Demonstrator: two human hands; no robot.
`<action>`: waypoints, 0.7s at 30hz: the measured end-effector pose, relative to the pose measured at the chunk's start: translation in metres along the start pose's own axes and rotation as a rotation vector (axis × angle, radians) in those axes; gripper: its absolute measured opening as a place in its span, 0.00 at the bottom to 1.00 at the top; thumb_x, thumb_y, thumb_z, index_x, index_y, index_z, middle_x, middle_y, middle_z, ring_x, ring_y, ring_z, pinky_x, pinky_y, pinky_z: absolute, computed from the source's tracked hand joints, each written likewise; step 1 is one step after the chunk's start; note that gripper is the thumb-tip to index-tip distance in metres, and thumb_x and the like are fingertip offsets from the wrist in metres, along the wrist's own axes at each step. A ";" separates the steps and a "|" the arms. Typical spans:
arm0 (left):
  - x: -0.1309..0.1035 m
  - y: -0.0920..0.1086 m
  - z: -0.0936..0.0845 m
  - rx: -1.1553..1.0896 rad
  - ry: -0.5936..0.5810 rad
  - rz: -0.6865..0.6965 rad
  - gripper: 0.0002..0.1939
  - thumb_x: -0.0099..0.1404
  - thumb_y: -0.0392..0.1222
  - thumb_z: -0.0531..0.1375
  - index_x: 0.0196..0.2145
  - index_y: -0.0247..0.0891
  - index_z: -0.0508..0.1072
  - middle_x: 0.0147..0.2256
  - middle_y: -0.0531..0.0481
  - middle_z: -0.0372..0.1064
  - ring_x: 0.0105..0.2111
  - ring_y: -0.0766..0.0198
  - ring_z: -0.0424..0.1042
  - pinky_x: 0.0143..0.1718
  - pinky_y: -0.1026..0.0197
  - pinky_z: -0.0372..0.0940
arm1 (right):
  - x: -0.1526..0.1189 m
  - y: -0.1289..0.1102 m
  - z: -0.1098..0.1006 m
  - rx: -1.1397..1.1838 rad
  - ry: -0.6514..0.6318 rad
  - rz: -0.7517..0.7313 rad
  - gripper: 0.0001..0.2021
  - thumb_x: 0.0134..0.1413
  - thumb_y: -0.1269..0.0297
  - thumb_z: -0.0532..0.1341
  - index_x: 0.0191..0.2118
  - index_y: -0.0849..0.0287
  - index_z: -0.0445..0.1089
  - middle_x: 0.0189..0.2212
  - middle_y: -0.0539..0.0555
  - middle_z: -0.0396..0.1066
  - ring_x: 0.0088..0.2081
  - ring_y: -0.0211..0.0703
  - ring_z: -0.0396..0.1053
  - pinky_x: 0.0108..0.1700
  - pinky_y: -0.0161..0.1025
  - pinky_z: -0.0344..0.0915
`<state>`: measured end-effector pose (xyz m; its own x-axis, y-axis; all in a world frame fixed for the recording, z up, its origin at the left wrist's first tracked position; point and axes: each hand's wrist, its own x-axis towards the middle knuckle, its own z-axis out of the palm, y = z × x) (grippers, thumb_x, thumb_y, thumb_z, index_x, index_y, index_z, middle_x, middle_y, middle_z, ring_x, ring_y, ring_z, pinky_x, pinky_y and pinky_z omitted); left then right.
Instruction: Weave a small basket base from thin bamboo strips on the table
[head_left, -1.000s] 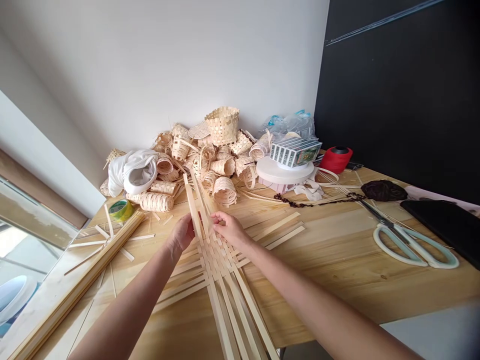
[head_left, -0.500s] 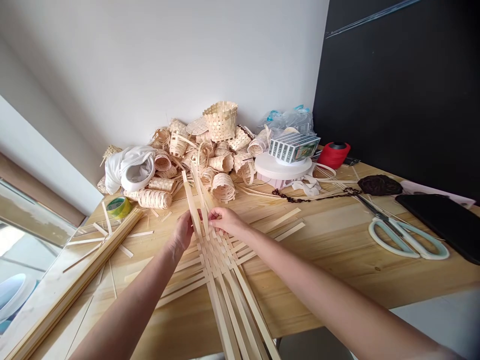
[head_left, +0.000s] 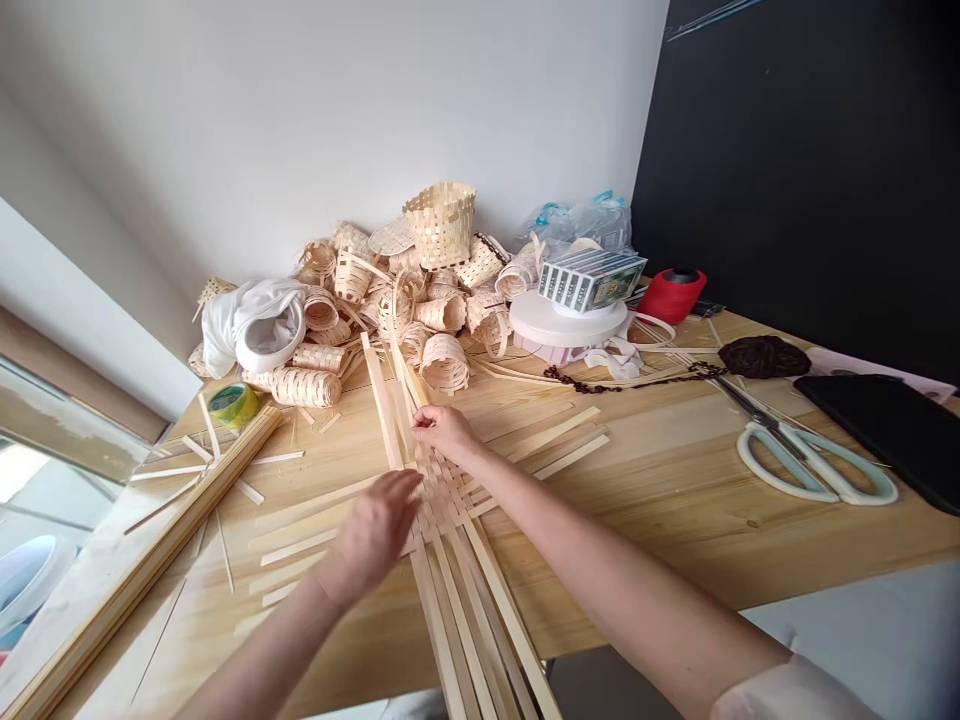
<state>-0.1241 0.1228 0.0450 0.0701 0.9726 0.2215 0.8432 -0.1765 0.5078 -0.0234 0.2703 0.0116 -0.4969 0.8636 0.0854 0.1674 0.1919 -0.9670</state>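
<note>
A flat mat of pale, thin wooden strips (head_left: 444,500) lies in front of me, woven over and under in the middle. Its long loose ends (head_left: 480,625) run toward me past the table edge, and others fan out to both sides. My right hand (head_left: 444,432) is closed at the far edge of the weave, its fingertips pinching one of the upright strips. Over the left side of the weave hovers my left hand (head_left: 379,525), fingers bent and smeared by motion; whether anything is in them I cannot make out.
Small woven baskets (head_left: 444,362) are heaped against the wall. Scissors (head_left: 814,465), a dark yarn ball (head_left: 763,356) and a red thread spool (head_left: 673,296) lie at right. A bundle of long strips (head_left: 150,560) and a tape roll (head_left: 233,404) are at left.
My left hand has let go of the far strips and moved down toward me, over the weave's left side. My right hand stays at the far edge, shifted slightly.
</note>
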 end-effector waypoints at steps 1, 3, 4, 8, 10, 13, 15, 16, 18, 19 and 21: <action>-0.005 0.003 0.009 0.150 -0.029 0.087 0.17 0.64 0.41 0.48 0.47 0.31 0.67 0.49 0.39 0.65 0.50 0.54 0.64 0.49 0.50 0.61 | 0.000 0.000 0.000 0.000 0.001 -0.012 0.02 0.36 0.69 0.61 0.21 0.60 0.66 0.19 0.44 0.64 0.23 0.33 0.61 0.27 0.31 0.58; -0.009 0.006 0.026 0.390 -0.034 0.153 0.19 0.64 0.39 0.49 0.51 0.29 0.63 0.52 0.35 0.61 0.54 0.52 0.59 0.50 0.48 0.60 | 0.000 -0.001 0.000 -0.002 0.000 -0.032 0.02 0.36 0.69 0.61 0.21 0.60 0.66 0.19 0.45 0.64 0.23 0.34 0.62 0.28 0.31 0.58; -0.008 0.006 0.033 0.474 -0.044 0.160 0.20 0.63 0.39 0.49 0.51 0.27 0.62 0.53 0.35 0.60 0.54 0.51 0.59 0.50 0.48 0.60 | -0.001 -0.001 0.000 -0.004 -0.003 -0.041 0.02 0.36 0.69 0.61 0.21 0.60 0.66 0.19 0.45 0.64 0.24 0.34 0.62 0.28 0.31 0.58; 0.000 0.003 0.040 0.612 -0.112 0.157 0.21 0.62 0.37 0.50 0.51 0.25 0.62 0.53 0.35 0.59 0.53 0.51 0.59 0.51 0.51 0.60 | -0.004 0.000 -0.003 -0.003 -0.029 -0.087 0.04 0.37 0.66 0.61 0.21 0.60 0.66 0.18 0.45 0.63 0.22 0.34 0.61 0.27 0.31 0.58; 0.000 0.003 0.038 0.625 -0.117 0.155 0.21 0.62 0.37 0.50 0.51 0.25 0.61 0.53 0.36 0.59 0.54 0.52 0.58 0.52 0.52 0.59 | -0.006 0.002 -0.004 0.004 -0.056 -0.106 0.05 0.39 0.65 0.60 0.22 0.59 0.65 0.18 0.44 0.62 0.19 0.33 0.60 0.25 0.31 0.57; -0.002 0.006 0.037 0.632 -0.117 0.132 0.22 0.63 0.38 0.49 0.53 0.25 0.60 0.55 0.36 0.57 0.55 0.52 0.57 0.52 0.51 0.58 | -0.009 0.004 -0.005 0.013 -0.100 -0.129 0.05 0.42 0.64 0.57 0.23 0.59 0.62 0.18 0.44 0.61 0.16 0.31 0.59 0.21 0.30 0.56; -0.003 0.008 0.036 0.633 -0.140 0.118 0.23 0.64 0.40 0.48 0.54 0.25 0.58 0.56 0.36 0.55 0.55 0.51 0.56 0.52 0.50 0.58 | -0.009 0.004 -0.005 0.008 -0.119 -0.148 0.04 0.43 0.66 0.56 0.23 0.58 0.60 0.18 0.43 0.61 0.16 0.31 0.60 0.21 0.29 0.57; -0.002 0.010 0.036 0.632 -0.152 0.116 0.23 0.64 0.40 0.48 0.54 0.24 0.58 0.56 0.36 0.55 0.55 0.51 0.56 0.52 0.50 0.58 | -0.009 0.004 -0.006 0.002 -0.125 -0.159 0.04 0.43 0.66 0.56 0.24 0.58 0.59 0.18 0.43 0.61 0.17 0.31 0.60 0.22 0.29 0.57; -0.001 0.011 0.035 0.627 -0.167 0.117 0.24 0.64 0.41 0.49 0.54 0.24 0.58 0.56 0.35 0.54 0.56 0.50 0.55 0.52 0.50 0.57 | -0.008 0.004 -0.006 -0.019 -0.130 -0.179 0.03 0.42 0.68 0.56 0.24 0.58 0.59 0.17 0.42 0.60 0.18 0.31 0.61 0.23 0.29 0.58; -0.001 0.011 0.035 0.624 -0.168 0.117 0.24 0.64 0.41 0.49 0.54 0.24 0.57 0.56 0.35 0.54 0.56 0.50 0.55 0.52 0.50 0.58 | -0.008 0.004 -0.007 -0.031 -0.131 -0.187 0.03 0.42 0.68 0.57 0.23 0.58 0.59 0.17 0.42 0.60 0.18 0.32 0.62 0.24 0.29 0.58; 0.001 0.011 0.035 0.619 -0.168 0.113 0.24 0.63 0.41 0.50 0.54 0.24 0.57 0.56 0.34 0.54 0.56 0.50 0.55 0.52 0.50 0.58 | -0.006 0.004 -0.008 -0.061 -0.131 -0.197 0.04 0.43 0.69 0.57 0.23 0.58 0.60 0.16 0.42 0.60 0.19 0.32 0.62 0.25 0.29 0.58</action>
<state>-0.0961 0.1268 0.0218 0.2166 0.9723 0.0873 0.9734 -0.2083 -0.0956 -0.0130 0.2691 0.0091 -0.6306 0.7397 0.2349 0.1058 0.3818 -0.9181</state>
